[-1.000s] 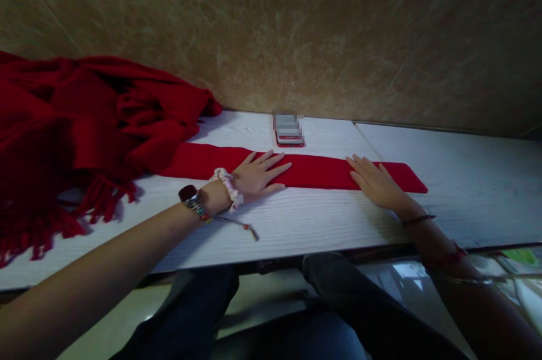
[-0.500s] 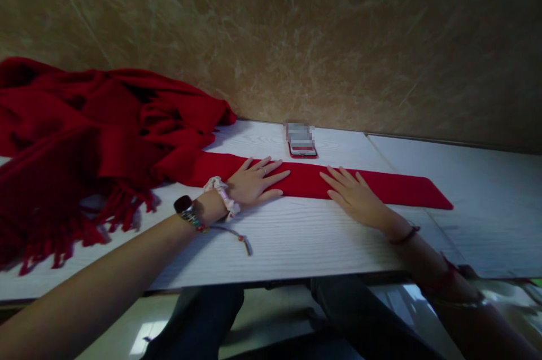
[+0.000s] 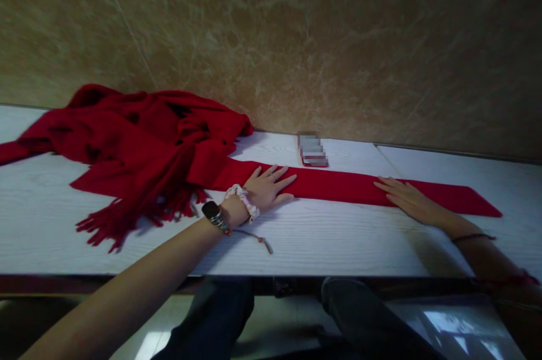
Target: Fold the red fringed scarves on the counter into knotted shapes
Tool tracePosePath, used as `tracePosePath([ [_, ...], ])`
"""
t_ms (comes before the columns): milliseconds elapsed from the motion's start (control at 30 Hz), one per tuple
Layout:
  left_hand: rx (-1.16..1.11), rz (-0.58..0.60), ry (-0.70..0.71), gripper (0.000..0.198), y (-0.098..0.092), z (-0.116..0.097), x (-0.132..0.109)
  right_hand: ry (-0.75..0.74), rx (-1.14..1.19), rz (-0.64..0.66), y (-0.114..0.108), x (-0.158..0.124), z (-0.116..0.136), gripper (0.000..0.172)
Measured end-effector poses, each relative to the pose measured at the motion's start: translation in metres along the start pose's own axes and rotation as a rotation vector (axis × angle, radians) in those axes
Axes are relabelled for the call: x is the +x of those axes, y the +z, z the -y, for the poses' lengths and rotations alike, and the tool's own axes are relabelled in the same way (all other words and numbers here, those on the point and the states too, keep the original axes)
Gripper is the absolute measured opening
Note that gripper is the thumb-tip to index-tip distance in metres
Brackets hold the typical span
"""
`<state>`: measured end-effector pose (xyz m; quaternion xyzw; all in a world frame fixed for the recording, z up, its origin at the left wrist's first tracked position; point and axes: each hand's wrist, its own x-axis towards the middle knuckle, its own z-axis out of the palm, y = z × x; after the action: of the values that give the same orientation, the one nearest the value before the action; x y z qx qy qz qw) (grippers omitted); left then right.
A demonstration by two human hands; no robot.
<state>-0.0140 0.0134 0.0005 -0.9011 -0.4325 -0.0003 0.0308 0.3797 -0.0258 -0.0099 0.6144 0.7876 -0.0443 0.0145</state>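
A red fringed scarf point(image 3: 339, 185) lies on the white table; its right part forms a long, flat, narrow strip, and its left part is a crumpled heap. My left hand point(image 3: 266, 188) rests on the strip near the heap, fingers spread and palm down. Farther right, my right hand point(image 3: 406, 197) lies flat on the same strip, fingers stretched out and fairly close together. Neither hand grasps the cloth. The fringe hangs out from the heap toward the table's front edge.
Behind the strip lies a phone point(image 3: 313, 150) with a red edge, its screen blurred out. A brown marbled wall point(image 3: 271, 38) rises along the back of the white table point(image 3: 322, 241). My legs are below the front edge.
My right hand has slid rightward along the strip, away from my left hand. My left hand stays at about the same place on the scarf. The camera view has shifted left.
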Motion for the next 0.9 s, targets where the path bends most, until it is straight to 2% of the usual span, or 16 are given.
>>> tracePosePath([
  [67,0.013,0.028,-0.054,0.051,-0.002,0.004,-0.007,-0.020,0.021,0.012,-0.007,0.001,-0.004,0.054],
  [167,0.050,0.040,-0.067,0.048,-0.007,0.021,-0.021,-0.060,0.013,-0.112,-0.019,0.009,0.016,0.055],
  [233,0.109,0.005,-0.074,0.047,-0.011,0.039,-0.030,-0.139,0.040,-0.235,-0.026,0.021,0.048,0.054],
  [300,0.180,-0.009,-0.116,0.049,-0.015,0.061,-0.040,-0.274,0.049,-0.283,-0.030,0.038,0.092,0.051],
  [400,0.252,0.041,-0.116,0.056,-0.019,0.093,-0.058,-0.506,0.004,-0.270,-0.026,0.065,0.158,0.047],
  [500,0.321,0.010,-0.115,0.054,-0.024,0.115,-0.085,-0.642,-0.017,-0.229,-0.014,0.083,0.201,0.045],
  [600,0.333,-0.079,-0.228,0.054,-0.031,0.131,-0.111,-0.652,-0.005,-0.200,-0.001,0.089,0.213,0.045],
  [700,0.193,-0.080,-0.318,0.059,-0.043,0.152,-0.129,-0.656,0.017,-0.162,0.002,0.088,0.208,0.045],
  [800,0.011,-0.021,-0.319,0.065,-0.063,0.185,-0.143,-0.669,0.034,-0.125,-0.001,0.085,0.201,0.044],
  [900,-0.123,-0.008,-0.261,0.078,-0.086,0.224,-0.159,-0.705,0.059,-0.084,-0.004,0.079,0.194,0.043],
])
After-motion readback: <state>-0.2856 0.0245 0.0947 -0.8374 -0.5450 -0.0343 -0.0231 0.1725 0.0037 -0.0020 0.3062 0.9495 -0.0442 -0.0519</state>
